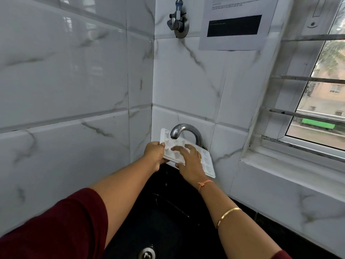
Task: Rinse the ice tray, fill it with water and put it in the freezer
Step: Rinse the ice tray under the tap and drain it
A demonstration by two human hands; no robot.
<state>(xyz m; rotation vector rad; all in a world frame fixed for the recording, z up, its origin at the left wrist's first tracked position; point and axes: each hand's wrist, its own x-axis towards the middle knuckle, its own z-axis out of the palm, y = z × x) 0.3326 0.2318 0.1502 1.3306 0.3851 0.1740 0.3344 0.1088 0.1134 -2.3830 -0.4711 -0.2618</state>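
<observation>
A white plastic ice tray (pixel 207 161) is held tilted under the spout of the curved metal tap (pixel 183 130), above the black sink (pixel 164 217). My left hand (pixel 155 155) grips the tray's left end, thumb on top. Across the tray's upper face lies my right hand (pixel 190 161), fingers spread over the compartments and thumb at the near edge. A thin trickle of drops falls from the tray's lower edge into the sink. No clear stream shows at the spout.
The sink's metal drain (pixel 147 254) is at the bottom. White marble tiled walls close in on the left and behind. A second wall valve (pixel 178 17) and a taped paper notice (pixel 233 23) hang above. A barred window (pixel 317 94) with a sill is at right.
</observation>
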